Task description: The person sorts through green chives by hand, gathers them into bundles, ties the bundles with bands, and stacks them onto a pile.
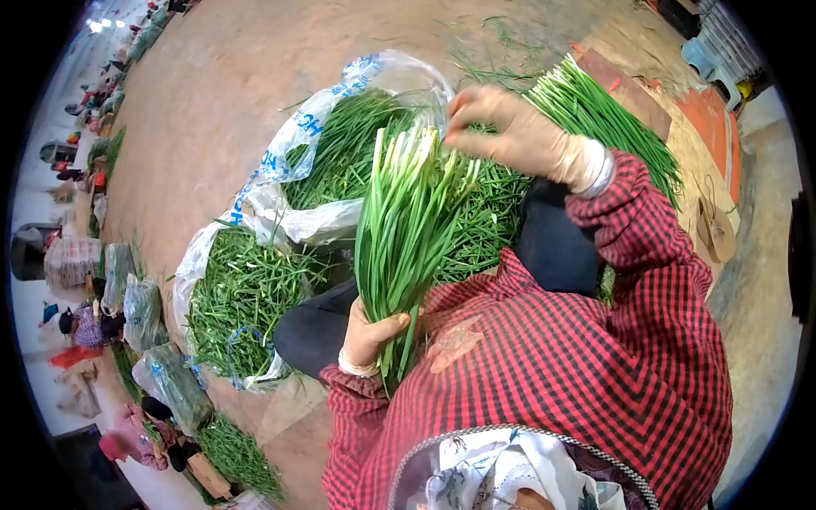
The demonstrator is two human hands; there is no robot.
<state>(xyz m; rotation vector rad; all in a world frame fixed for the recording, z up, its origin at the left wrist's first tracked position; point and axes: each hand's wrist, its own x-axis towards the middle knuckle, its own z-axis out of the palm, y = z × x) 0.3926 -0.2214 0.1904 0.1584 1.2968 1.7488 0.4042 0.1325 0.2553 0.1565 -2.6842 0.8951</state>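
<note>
A bunch of long green stalks with pale ends (408, 212) stands upright in front of me. My left hand (371, 336) wears a light glove and is wrapped round its lower, leafy part. Beside the bunch's pale top, my right hand (510, 136), also gloved, has its fingers bent together; whether they pinch anything is too blurred to tell. Behind the bunch, an open plastic bag (319, 223) holds more greens (348, 144). Cut greens (246, 297) fill another bag at the left. Loose greens (484, 221) lie between my knees.
A large pile of aligned stalks (603, 119) lies at the right by a brown board (625, 89). A sandal (716, 229) and a blue stool (710, 68) are farther right. At the far left are filled bags (174, 382) and other people (140, 433).
</note>
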